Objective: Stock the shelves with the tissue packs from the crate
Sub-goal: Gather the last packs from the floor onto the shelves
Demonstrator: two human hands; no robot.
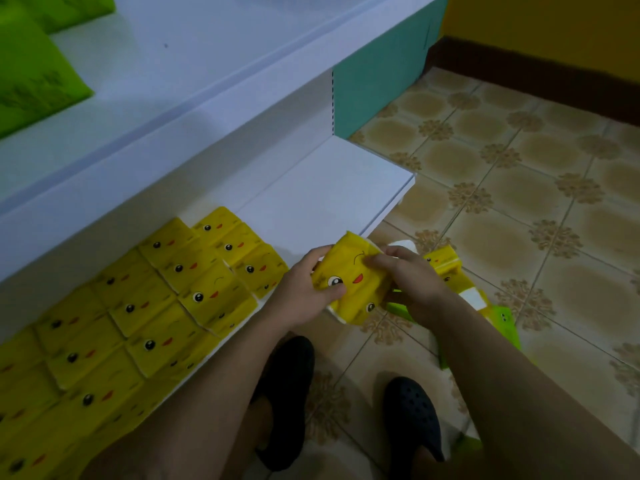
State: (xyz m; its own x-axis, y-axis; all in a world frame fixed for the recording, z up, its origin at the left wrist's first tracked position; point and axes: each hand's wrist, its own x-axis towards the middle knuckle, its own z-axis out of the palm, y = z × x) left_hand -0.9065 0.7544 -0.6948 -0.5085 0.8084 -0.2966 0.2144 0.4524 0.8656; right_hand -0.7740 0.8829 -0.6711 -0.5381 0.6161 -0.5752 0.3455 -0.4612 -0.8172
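Patterned floor tiles (502, 209) meet dark skirting (519, 71) under a yellow wall (554, 22), beside white shelving (329, 188) with a teal side (377, 71).

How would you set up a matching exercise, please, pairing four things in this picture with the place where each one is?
Things
1. held yellow pack
2. rows of yellow packs
3. green packs at the top left
4. dark shoes

Places
A. on the upper shelf
B. on the tiled floor
C. gripped between the left hand and the right hand
D. lying on the bottom shelf

Pairs: 1-C, 2-D, 3-A, 4-B
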